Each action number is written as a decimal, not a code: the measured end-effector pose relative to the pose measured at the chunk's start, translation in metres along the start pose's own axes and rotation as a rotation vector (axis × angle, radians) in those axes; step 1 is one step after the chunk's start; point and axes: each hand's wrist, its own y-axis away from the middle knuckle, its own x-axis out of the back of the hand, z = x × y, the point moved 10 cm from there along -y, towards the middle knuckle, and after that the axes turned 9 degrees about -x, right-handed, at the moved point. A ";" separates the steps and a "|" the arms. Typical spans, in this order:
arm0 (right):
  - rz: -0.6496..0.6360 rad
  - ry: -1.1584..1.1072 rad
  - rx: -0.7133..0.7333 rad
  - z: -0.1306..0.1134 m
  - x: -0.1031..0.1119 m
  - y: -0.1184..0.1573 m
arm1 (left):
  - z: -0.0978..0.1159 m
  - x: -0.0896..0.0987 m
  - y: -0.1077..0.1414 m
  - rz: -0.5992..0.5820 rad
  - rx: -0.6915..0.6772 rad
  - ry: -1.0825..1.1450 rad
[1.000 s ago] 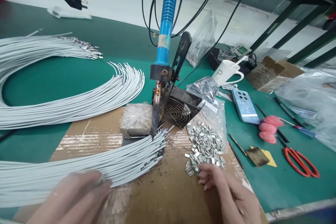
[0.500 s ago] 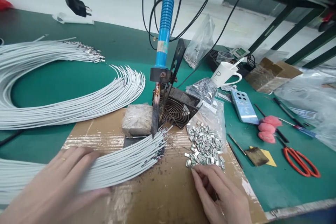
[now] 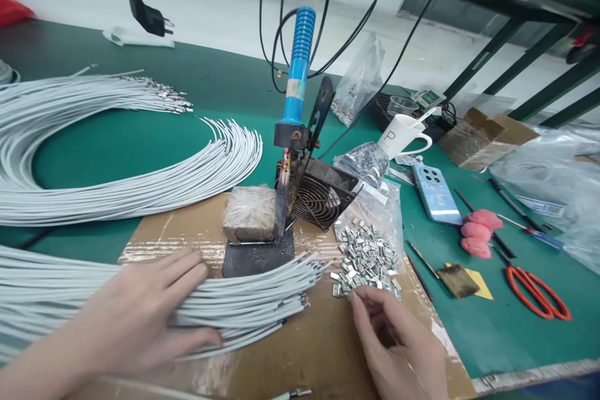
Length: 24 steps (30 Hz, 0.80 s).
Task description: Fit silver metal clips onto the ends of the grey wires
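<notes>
My left hand [image 3: 154, 306] lies over a bundle of white cables [image 3: 253, 297], fingers on top and thumb along the near side, gripping it. The stripped cable ends point right. My right hand [image 3: 394, 337] is closed in a pinch beside a pile of small metal connectors [image 3: 368, 256]. A thin solder wire [image 3: 410, 367] runs through this hand; whether its fingertips also hold a connector cannot be made out. A blue-handled soldering iron [image 3: 300, 44] stands tip-down in a holder, above a dark pad [image 3: 257, 259] and beside a plastic-wrapped block [image 3: 250, 215].
Behind the iron's tip sits a small fan [image 3: 321, 197]. More coiled white cables [image 3: 140, 200] lie at the left. To the right are a mug [image 3: 403, 136], a phone [image 3: 435, 194], red-handled scissors [image 3: 537, 294] and a stained sponge [image 3: 457, 281]. A cable end [image 3: 295, 394] lies in front.
My left hand and the cable bundle have shifted right and nearer, baring the dark pad. My right hand stays pinched by the connectors. A cable end now shows at the front edge.
</notes>
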 end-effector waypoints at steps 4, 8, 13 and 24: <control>0.011 -0.017 -0.090 0.009 0.002 -0.001 | 0.007 -0.005 -0.025 -0.092 -0.087 -0.079; -0.003 -0.038 -0.147 0.014 0.001 -0.002 | 0.002 -0.011 -0.027 -0.145 -0.076 -0.135; -0.042 -0.082 -0.186 0.023 -0.002 -0.002 | -0.001 -0.013 -0.030 -0.168 -0.024 -0.180; -0.032 -0.136 -0.183 0.021 -0.001 -0.002 | -0.002 0.001 -0.014 0.008 -0.013 0.004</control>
